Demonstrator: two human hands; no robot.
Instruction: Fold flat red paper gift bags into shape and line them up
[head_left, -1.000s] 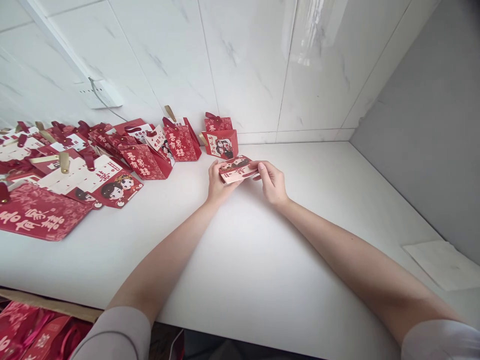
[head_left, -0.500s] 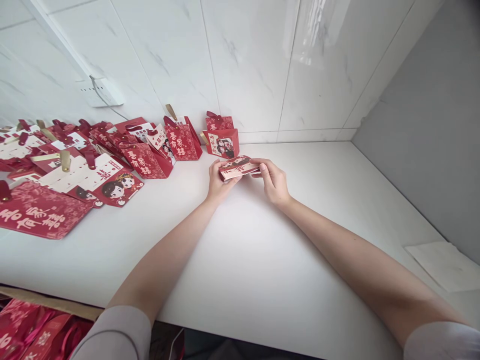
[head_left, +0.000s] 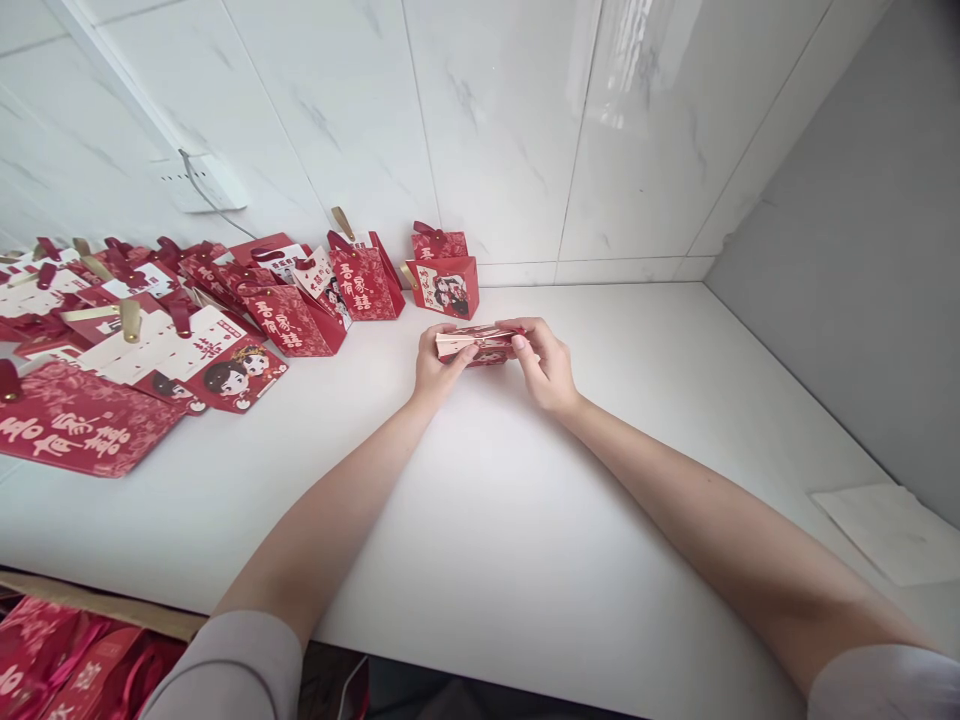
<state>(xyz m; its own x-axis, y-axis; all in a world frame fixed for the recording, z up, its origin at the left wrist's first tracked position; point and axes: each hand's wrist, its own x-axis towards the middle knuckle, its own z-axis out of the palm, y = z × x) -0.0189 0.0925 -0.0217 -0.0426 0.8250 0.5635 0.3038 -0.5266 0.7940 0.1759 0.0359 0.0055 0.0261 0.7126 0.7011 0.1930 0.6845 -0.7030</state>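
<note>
Between my two hands is a small red-and-cream printed paper gift box (head_left: 489, 355), held just above the white tabletop. My left hand (head_left: 439, 368) grips its left end, thumb on the near side. At the right end, my right hand (head_left: 546, 362) holds it with thumb and bent fingers. The box's near face shows a printed figure, partly covered by my fingers. Just behind it, by the wall, stand two finished-looking red gift boxes (head_left: 450, 287) with ribbon loops.
Many red and white gift boxes (head_left: 300, 320) with ribbon handles crowd the left of the table (head_left: 480, 520). A white sheet (head_left: 889, 530) lies at the right. More red bags (head_left: 82, 665) sit in a carton at lower left. A socket (head_left: 202, 185) is on the tiled wall.
The box in my hands has been tilted, so its edge and near face now show instead of its top. My left thumb has come round onto its near side.
</note>
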